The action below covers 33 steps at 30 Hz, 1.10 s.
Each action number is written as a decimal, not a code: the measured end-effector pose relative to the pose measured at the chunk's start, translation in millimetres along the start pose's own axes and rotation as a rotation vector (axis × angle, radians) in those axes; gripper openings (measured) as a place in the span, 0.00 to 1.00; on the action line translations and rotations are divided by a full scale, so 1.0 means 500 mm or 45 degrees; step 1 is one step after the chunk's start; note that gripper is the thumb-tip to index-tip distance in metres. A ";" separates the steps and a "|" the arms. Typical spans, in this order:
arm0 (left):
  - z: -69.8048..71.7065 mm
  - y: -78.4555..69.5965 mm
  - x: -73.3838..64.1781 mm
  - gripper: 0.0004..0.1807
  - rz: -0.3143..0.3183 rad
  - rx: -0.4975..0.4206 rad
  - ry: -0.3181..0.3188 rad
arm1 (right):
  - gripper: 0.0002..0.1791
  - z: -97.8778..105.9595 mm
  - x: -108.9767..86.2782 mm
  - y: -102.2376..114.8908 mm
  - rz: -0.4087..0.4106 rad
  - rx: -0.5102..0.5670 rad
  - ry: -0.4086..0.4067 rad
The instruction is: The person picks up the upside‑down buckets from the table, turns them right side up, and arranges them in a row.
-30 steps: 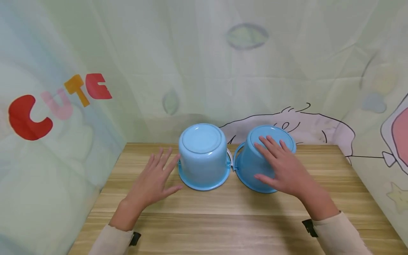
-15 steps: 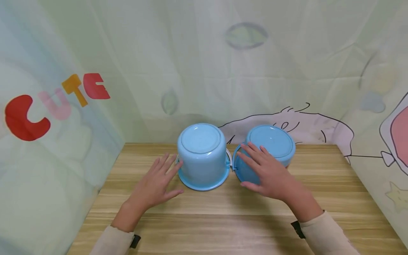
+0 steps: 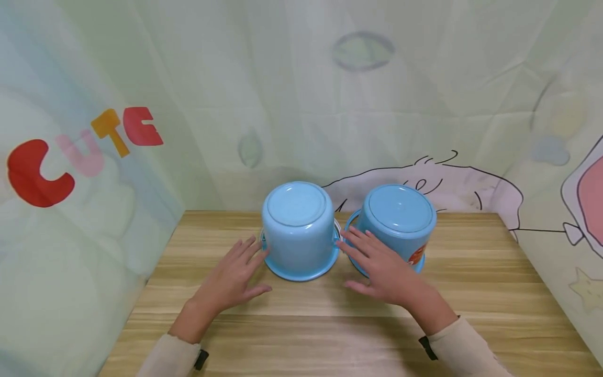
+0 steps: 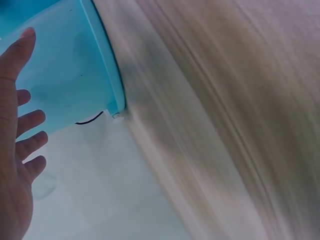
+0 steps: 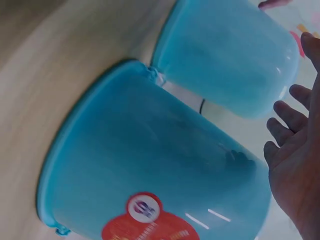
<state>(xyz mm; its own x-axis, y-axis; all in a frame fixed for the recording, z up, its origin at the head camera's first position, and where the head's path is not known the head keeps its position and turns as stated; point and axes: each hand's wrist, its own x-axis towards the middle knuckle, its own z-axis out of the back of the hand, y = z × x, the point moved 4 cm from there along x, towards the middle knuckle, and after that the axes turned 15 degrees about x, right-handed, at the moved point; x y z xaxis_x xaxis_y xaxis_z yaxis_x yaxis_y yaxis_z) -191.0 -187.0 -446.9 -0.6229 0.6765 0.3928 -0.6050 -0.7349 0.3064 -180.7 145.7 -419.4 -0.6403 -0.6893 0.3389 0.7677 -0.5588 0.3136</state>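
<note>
Two light blue buckets stand upside down side by side on the wooden table. My left hand (image 3: 228,277) is held beside the left bucket (image 3: 299,235), fingers spread; whether it touches the wall I cannot tell. In front of the right bucket (image 3: 400,214), and partly hiding it, is my right hand (image 3: 383,269), its fingers extended toward the gap between the buckets. In the right wrist view a red label (image 5: 150,220) shows on the right bucket's side, and that hand looks apart from the wall. The buckets' handles meet or nearly meet between them.
The wooden table (image 3: 301,335) reaches back to a pale printed cloth wall (image 3: 212,104) close behind the buckets. Another cloth wall with the letters CUTE (image 3: 40,173) rises at the left, and the cloth continues on the right.
My right hand has moved left and down from over the right bucket to its front left, uncovering its base and red label. My left hand has barely moved. Both buckets stay in place.
</note>
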 end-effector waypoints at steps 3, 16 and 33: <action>-0.008 -0.002 -0.002 0.46 -0.010 0.006 0.000 | 0.47 -0.017 -0.001 -0.003 -0.004 0.009 0.019; -0.032 -0.004 -0.003 0.41 -0.037 -0.003 0.025 | 0.42 -0.090 -0.004 -0.021 0.041 0.095 0.009; -0.063 -0.005 0.002 0.35 0.023 -0.077 0.125 | 0.31 -0.138 0.020 -0.056 0.011 0.155 0.032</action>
<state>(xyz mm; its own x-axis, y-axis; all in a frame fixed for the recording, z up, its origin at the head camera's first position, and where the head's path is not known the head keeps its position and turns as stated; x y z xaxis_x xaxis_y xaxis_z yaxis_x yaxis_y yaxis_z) -206.0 -182.9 -474.6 -0.6777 0.6667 0.3102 -0.6202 -0.7449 0.2460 -206.7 122.6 -485.7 -0.6314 -0.7060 0.3207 0.7634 -0.4936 0.4166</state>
